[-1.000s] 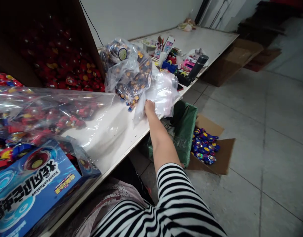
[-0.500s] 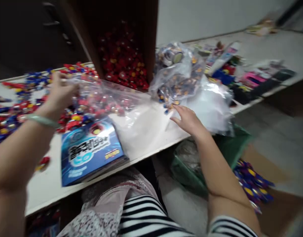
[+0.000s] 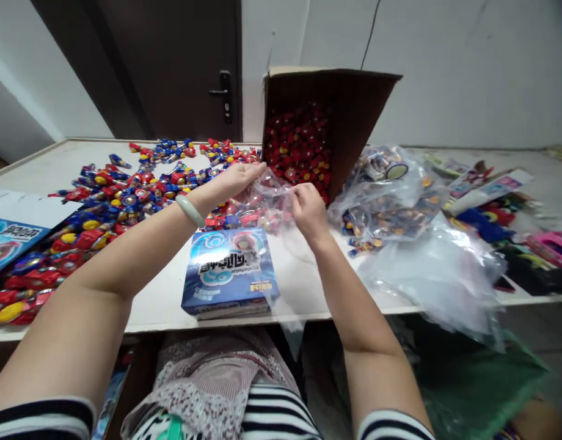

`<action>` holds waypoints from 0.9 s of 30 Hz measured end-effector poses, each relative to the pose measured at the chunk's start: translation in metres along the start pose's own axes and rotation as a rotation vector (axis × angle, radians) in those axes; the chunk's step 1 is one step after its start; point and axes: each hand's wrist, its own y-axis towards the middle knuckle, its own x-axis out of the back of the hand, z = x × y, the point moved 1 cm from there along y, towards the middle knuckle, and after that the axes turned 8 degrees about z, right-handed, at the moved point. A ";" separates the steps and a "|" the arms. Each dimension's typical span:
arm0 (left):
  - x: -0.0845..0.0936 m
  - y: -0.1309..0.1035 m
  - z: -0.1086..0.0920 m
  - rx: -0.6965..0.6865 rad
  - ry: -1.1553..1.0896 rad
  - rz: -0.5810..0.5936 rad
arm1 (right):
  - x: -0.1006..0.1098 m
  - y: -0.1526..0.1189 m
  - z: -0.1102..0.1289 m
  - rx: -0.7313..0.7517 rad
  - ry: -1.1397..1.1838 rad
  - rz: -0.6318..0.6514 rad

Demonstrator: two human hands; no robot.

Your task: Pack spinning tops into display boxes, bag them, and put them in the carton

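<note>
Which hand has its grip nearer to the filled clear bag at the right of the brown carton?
Right. The right hand has its grip to the left of the filled clear bag, apart from it; the left hand is farther left.

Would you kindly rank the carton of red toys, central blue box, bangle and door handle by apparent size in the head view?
1. Carton of red toys
2. Blue box
3. Bangle and door handle: too alike to rank
</note>
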 end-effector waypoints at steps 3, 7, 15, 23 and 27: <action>0.017 -0.006 0.009 0.143 0.059 -0.052 | 0.028 0.017 -0.001 -0.066 0.120 0.043; 0.032 -0.012 0.020 0.080 0.109 0.066 | 0.062 0.037 0.004 -0.102 0.077 0.025; 0.043 -0.022 0.028 -0.126 -0.105 0.171 | 0.103 0.047 -0.012 -0.136 -0.060 0.034; -0.004 -0.041 -0.010 0.134 -0.274 0.184 | 0.125 0.038 -0.052 -0.404 0.317 -0.215; -0.086 -0.045 -0.007 0.271 -0.278 0.408 | 0.126 0.036 -0.053 -0.454 0.695 -0.420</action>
